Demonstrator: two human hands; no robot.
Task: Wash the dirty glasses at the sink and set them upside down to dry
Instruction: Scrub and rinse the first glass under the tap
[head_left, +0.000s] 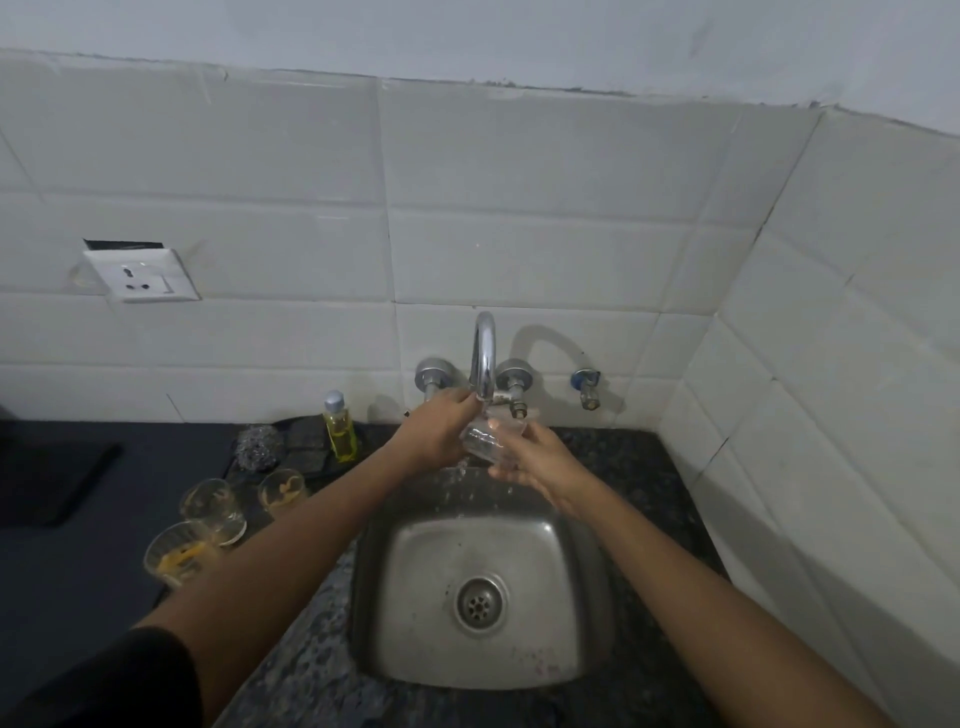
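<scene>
A clear glass (485, 440) is held under the chrome tap (483, 358), above the back of the steel sink (395, 587). My left hand (441, 428) grips it from the left, fingers curled round its upper part near the spout. My right hand (535, 460) holds it from the right and below. Water splashes down under the glass. Three dirty glasses with yellow residue stand on the counter left of the sink: one (280, 491) at the back, one (214, 512) in the middle, one (175, 555) nearest.
A yellow soap bottle (340, 428), a steel scourer (257, 447) and dark sponges (306, 447) sit by the wall left of the tap. A dark mat (52, 483) lies far left. A wall socket (140, 275) is above the counter. Tiled walls close the right side.
</scene>
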